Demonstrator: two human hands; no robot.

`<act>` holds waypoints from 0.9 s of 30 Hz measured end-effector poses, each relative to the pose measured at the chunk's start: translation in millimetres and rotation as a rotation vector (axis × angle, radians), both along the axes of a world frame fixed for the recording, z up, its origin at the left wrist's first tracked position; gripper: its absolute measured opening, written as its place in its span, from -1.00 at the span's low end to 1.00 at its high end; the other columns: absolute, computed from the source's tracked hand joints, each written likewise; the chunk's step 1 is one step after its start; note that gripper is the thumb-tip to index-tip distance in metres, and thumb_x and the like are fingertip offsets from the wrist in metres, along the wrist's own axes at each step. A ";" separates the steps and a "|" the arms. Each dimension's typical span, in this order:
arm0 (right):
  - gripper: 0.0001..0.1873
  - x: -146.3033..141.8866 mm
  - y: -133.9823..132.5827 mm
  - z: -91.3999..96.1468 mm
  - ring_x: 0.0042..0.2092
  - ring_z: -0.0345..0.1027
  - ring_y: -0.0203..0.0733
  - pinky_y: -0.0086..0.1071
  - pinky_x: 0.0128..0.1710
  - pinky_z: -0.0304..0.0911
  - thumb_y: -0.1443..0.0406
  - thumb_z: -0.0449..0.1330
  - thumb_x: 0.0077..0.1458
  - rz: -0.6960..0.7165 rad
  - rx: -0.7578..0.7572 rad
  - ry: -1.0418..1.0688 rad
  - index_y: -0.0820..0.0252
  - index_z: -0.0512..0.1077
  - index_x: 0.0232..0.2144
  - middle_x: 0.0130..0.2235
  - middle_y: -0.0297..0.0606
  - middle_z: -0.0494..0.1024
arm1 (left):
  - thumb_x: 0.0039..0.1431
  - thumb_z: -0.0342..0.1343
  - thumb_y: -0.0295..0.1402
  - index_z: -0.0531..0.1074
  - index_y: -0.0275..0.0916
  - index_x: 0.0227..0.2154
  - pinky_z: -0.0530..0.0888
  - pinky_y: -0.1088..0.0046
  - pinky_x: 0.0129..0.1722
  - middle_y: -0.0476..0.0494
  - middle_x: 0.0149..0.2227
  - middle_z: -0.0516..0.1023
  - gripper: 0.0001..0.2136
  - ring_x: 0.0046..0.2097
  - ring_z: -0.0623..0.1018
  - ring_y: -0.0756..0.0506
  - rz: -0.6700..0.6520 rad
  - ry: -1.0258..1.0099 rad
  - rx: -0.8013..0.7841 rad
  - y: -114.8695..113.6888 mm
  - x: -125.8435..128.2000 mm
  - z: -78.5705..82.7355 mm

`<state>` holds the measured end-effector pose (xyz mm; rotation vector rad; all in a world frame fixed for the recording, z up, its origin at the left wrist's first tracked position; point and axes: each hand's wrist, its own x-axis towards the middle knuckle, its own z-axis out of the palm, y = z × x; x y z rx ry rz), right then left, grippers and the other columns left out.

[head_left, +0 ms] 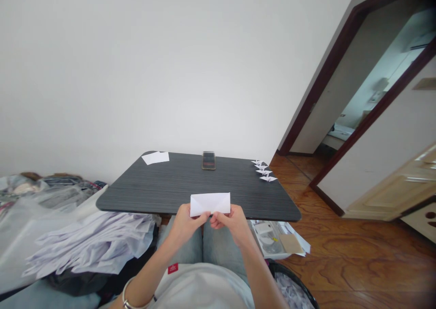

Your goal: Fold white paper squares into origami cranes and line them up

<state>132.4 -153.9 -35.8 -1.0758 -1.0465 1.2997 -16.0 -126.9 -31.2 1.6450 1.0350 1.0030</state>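
A white sheet of paper [210,203], folded into a wide rectangle with faint diagonal creases, is held up at the near edge of the dark table [170,186]. My left hand [188,220] grips its lower left side, thumb along the bottom edge. On the lower right, my right hand [231,220] pinches it the same way, and the two thumbtips nearly meet at the middle. The fingers behind the paper are partly hidden. Several folded paper cranes [264,172] stand in a row at the table's right side. Flat white paper sheets [156,158] lie at the back left corner.
A small dark device on a stand [208,160] sits at the table's back edge by the wall. Piled white papers [98,236] lie left of my legs. Below the table's right end are a plastic box [270,238] and a black-rimmed bin [293,286] with paper scraps.
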 end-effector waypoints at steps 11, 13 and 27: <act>-0.77 23.0 -0.6 7.6 -0.61 0.38 -0.34 -0.53 -0.60 0.30 0.23 0.29 -0.24 0.018 -0.018 -0.004 0.31 0.40 -0.61 -0.61 -0.25 0.53 | -0.11 0.16 -0.34 0.51 -0.35 -0.41 0.42 0.43 -0.38 -0.13 -0.43 0.58 -0.80 -0.36 0.50 -0.13 0.005 -0.109 -0.069 -0.9 -3.1 13.0; -0.77 26.9 -0.1 6.3 -0.62 0.38 -0.34 -0.53 -0.61 0.29 0.23 0.30 -0.25 0.008 -0.015 0.002 0.31 0.39 -0.60 -0.62 -0.26 0.53 | -0.13 0.17 -0.34 0.50 -0.34 -0.47 0.40 0.47 -0.46 -0.10 -0.55 0.54 -0.83 -0.39 0.49 -0.12 0.020 -0.118 -0.075 -1.3 -3.2 15.6; -0.69 28.5 0.7 10.6 -0.60 0.37 -0.33 -0.52 -0.61 0.28 0.12 0.25 -0.18 -0.007 0.010 0.027 0.26 0.39 -0.45 -0.59 -0.29 0.52 | -0.13 0.15 -0.30 0.33 -0.31 -0.69 0.14 0.57 -0.67 0.07 -0.75 0.24 -0.79 -0.68 0.18 0.09 0.007 -0.122 -0.118 3.6 -8.4 12.3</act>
